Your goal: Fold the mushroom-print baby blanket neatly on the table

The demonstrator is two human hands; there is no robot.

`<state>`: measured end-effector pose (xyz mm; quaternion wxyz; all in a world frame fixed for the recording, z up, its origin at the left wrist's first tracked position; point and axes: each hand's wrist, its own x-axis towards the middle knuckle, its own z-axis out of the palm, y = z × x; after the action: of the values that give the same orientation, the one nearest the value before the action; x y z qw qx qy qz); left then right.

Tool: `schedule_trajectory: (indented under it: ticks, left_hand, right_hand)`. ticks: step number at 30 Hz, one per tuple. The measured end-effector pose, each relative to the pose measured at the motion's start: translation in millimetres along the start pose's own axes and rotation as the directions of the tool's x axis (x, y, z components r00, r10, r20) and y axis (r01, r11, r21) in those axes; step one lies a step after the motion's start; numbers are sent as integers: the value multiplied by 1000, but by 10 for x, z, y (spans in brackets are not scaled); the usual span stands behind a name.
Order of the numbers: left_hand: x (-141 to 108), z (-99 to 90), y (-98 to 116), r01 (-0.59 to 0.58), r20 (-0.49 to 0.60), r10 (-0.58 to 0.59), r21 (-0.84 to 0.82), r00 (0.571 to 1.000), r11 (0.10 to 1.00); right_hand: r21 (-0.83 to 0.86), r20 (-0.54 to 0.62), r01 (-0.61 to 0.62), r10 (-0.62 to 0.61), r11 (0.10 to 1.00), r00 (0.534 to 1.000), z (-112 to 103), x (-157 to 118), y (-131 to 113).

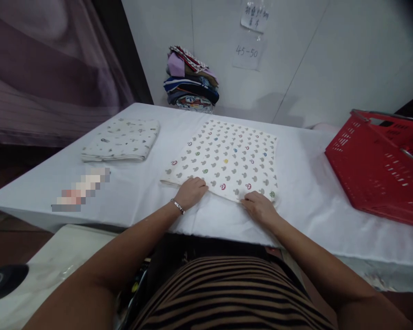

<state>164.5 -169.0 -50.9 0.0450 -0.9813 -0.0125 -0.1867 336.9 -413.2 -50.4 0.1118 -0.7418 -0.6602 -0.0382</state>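
Note:
A white cloth (227, 156) printed with grey mushrooms and a few coloured ones lies flat on the table in front of me. My left hand (192, 191), with a bracelet at the wrist, has its fingers curled over the cloth's near edge, left of the middle. Farther right on that same edge, my right hand (259, 207) also grips the fabric, fingers bent. The cloth's near left corner sticks out past my left hand. A second pale cloth (122, 140) with a small scattered print lies folded to the left, apart from both hands.
The table (306, 183) has a white cover. A red basket (378, 169) stands at the right. Behind the table's far edge rises a stack of folded clothes (192, 82) by the wall. A blurred-out item (82, 188) lies at the front left; a white surface (55, 275) sits lower left.

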Motion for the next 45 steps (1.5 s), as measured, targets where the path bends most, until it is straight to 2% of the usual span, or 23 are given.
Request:
schedule_trajectory:
  ticks: [4,8,14,17,20,22,25,28,31,36,41,43,45]
  left_hand:
    - [98,-34,-31,43,-49,-41,41,998,998]
    - [154,-32,-26,50,-16,-49,44,999,998]
    - [43,-14,-24,22,54,-19,-59,998,998]
    - [11,-10,-55,6,57,1,-112,998,994]
    - [18,-14,-69,5,69,3,-117,998,993]
    - [25,-17,-65,8,73,0,-111,997,994]
    - [14,-12,-57,15,52,-9,-107,999,994]
    - [-18,7,-57,15,24,-13,-107,1000,994]
    - [-51,29,-55,16,-10,-17,-113,1000,994]
    - [-71,42,-34,26,-34,-31,-149,999,988]
    - [-77,43,-28,43,-44,-53,-203,998,978]
    - [-77,56,-29,54,-49,-66,-227,997,972]
    - [-71,72,-28,52,-51,-66,-247,997,968]
  right_hand:
    - [27,-27,-80,81,996,996,-65,52,36]
    - [82,-27,-165,168,983,985,-107,74,51]
    - [379,146,-107,55,919,988,-287,31,105]
    - [431,118,-186,149,883,982,-313,123,202]
    - [395,58,-199,191,897,980,-214,345,339]
    - [336,58,-145,133,931,989,-115,525,458]
    - [194,173,-116,83,974,982,-7,755,665]
    - [45,277,-217,197,975,940,20,888,810]
    - [-11,288,-219,213,976,934,26,968,790]
    - [85,300,-77,49,993,953,99,1200,693]
    - [40,299,-161,142,986,944,167,1478,730]
    - [42,282,-107,91,993,955,192,1567,664]
    - [88,286,-12,-14,996,958,222,1667,573]
